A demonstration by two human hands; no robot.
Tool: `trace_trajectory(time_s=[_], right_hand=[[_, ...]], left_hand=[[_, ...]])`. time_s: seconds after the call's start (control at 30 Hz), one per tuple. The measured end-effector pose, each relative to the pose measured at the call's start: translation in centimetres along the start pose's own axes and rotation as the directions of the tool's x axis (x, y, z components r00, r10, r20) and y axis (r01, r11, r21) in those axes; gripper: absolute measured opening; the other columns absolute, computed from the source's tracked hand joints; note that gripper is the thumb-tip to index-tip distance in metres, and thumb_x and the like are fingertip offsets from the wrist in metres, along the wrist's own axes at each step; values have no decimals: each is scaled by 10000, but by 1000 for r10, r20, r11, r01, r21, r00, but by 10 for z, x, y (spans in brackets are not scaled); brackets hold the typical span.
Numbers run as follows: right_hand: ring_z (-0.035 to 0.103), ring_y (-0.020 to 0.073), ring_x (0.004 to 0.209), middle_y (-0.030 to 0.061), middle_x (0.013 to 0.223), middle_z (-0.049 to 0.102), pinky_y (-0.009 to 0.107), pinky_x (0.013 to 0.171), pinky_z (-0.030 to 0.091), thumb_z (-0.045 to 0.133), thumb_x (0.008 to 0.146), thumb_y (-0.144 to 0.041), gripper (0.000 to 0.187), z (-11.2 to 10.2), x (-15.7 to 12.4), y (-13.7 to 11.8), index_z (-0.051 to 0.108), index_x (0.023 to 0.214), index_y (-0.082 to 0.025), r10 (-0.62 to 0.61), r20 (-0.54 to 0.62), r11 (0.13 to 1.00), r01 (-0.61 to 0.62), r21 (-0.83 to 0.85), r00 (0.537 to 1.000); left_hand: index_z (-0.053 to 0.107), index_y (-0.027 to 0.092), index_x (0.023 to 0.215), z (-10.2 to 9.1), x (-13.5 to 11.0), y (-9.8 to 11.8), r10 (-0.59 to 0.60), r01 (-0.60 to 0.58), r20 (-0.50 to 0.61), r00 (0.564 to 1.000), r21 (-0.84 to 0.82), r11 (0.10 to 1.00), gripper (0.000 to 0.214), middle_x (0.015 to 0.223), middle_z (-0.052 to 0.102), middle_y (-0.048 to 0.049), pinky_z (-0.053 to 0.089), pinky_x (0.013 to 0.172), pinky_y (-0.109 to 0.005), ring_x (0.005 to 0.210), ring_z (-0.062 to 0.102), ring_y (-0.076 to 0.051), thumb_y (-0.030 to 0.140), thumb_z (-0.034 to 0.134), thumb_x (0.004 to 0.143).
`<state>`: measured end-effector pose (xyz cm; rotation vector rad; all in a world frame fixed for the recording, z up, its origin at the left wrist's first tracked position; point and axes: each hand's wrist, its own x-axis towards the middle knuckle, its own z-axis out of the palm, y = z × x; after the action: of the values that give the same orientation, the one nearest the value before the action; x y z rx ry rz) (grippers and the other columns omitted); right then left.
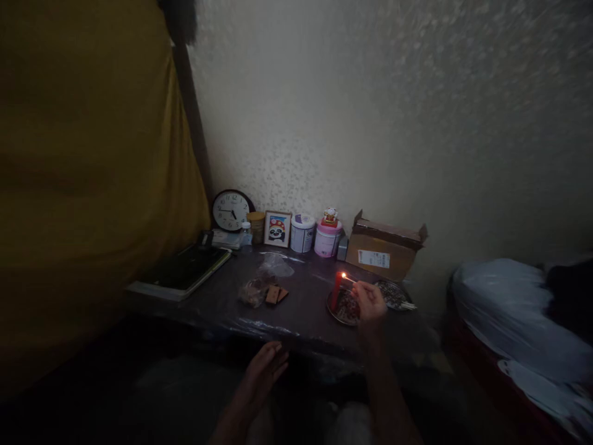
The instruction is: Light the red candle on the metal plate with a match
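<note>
Okay: rt hand [369, 303] pinching lit match [348, 279], flame at top of red candle [336, 292], right of centre.
Match thin, light, fragile; hold far end, away from flame. Candle stiff, stands on round plate [340, 307]. Lft hand [264, 374] open, fingers spread, empty, near table [306, 296] edge, lower middle.

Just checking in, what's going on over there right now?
The person's right hand pinches a lit match, its flame right by the top of a red candle standing on a round plate. The left hand hangs open by the near edge of the dark table, holding nothing. A second plate sits just beyond, in front of a cardboard box.
</note>
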<state>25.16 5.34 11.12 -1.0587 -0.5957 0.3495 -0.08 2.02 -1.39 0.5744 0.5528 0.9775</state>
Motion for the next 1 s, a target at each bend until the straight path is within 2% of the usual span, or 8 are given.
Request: trace_trajectory(time_s=[0.43,0.7,1.0], right_hand=[[610,121,552,-18,617,644,268,559,515,732,547,-323,237,10,12,8,630,689,-164,2,0,1000,-2,-20,1000],[594,116,562,-22,625,631,261,564,507,737,542,-324,234,13,12,8,636,679,-163,18,8,999,-18,-27,1000],[586,117,575,-25,628,621,254,564,492,740,538,-344,250,14,11,9,628,672,-165,25,22,999,-24,-31,999]], left_hand=[[659,243,929,-9,7,-7,-1,1,0,1000,15,1000,191,1055,671,-46,387,963,-378,1049,587,-222,329,602,768],[673,251,907,-2,2,-2,-11,11,0,1000,-37,999,199,1028,682,-37,367,992,-405,1025,599,-227,332,651,727],[670,236,889,-3,4,-2,-24,24,0,1000,-15,1000,216,1057,678,-57,357,993,-410,1080,572,-251,348,669,704]])
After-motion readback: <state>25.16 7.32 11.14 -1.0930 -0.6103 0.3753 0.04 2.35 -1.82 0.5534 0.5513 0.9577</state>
